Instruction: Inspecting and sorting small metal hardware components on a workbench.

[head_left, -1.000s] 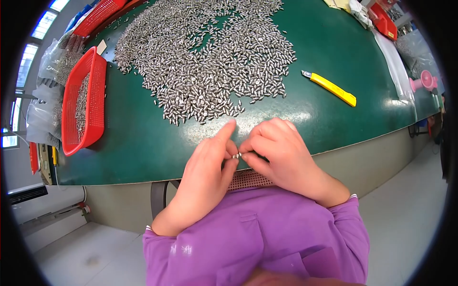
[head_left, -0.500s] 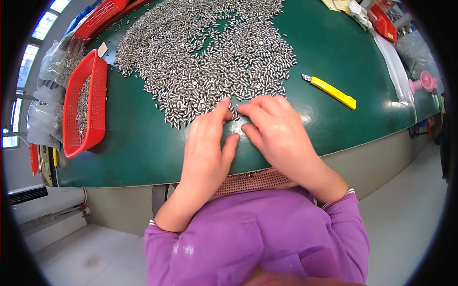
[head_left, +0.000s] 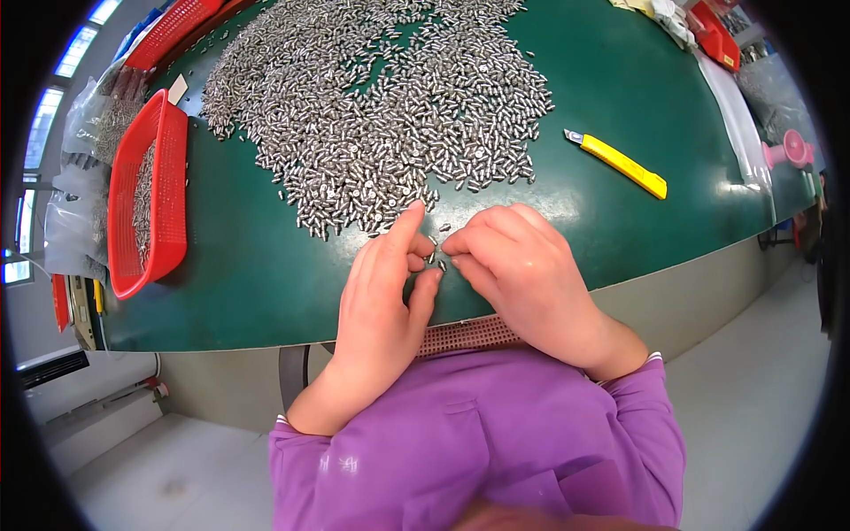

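Observation:
A broad pile of small silvery metal pins (head_left: 381, 133) with pointed ends covers the middle and back of the green table (head_left: 266, 301). At its near edge my left hand (head_left: 381, 288) rests on the table, index finger stretched out and thumb apart, the other fingers curled. My right hand (head_left: 527, 270) faces it with thumb and fingertips drawn together in a pinch; whatever is between them is hidden. Several loose pins (head_left: 442, 265) lie in the gap between both hands, close to the left thumb and the right fingertips.
A yellow utility knife (head_left: 620, 164), blade tip out, lies to the right. At left stands a red plastic basket (head_left: 173, 212) of pins, beside clear bags (head_left: 75, 217). A brownish perforated basket (head_left: 469, 336) sits below the table's front edge. A pink object (head_left: 788, 150) is far right.
Both hands have drawn back slightly from the pile toward me. Several pins now lie apart from it, between my fingers. The right fingertips have come closer together.

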Demonstrator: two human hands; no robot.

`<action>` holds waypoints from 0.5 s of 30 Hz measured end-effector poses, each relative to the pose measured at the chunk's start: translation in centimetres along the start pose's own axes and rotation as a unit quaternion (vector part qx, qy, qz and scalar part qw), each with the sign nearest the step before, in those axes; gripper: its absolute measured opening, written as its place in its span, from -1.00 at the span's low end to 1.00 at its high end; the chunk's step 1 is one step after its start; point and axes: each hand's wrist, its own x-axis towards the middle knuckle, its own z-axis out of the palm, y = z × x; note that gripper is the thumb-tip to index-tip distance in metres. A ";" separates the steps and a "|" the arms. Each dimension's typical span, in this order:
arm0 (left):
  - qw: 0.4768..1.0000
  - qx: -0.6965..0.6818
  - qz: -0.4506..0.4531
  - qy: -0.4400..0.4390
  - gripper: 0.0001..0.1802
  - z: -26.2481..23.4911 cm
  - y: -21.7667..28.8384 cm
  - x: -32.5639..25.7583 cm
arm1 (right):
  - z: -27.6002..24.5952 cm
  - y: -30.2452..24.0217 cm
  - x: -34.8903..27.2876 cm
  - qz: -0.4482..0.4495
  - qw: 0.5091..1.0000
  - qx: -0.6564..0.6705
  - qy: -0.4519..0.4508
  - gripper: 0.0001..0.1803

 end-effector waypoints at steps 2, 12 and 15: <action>1.000 0.006 0.005 0.002 -0.19 0.0 -0.1 0.1 | 0.0 -0.1 -0.1 0.010 1.000 0.002 -0.002 -0.82; 1.000 -0.005 0.011 -0.007 -0.23 0.1 -0.2 0.0 | -0.5 -0.7 -0.1 0.045 0.999 -0.011 -0.020 -0.79; 1.000 -0.011 0.001 -0.009 -0.24 0.2 0.1 0.1 | -0.5 -0.8 -0.1 0.042 0.999 -0.013 -0.023 -0.79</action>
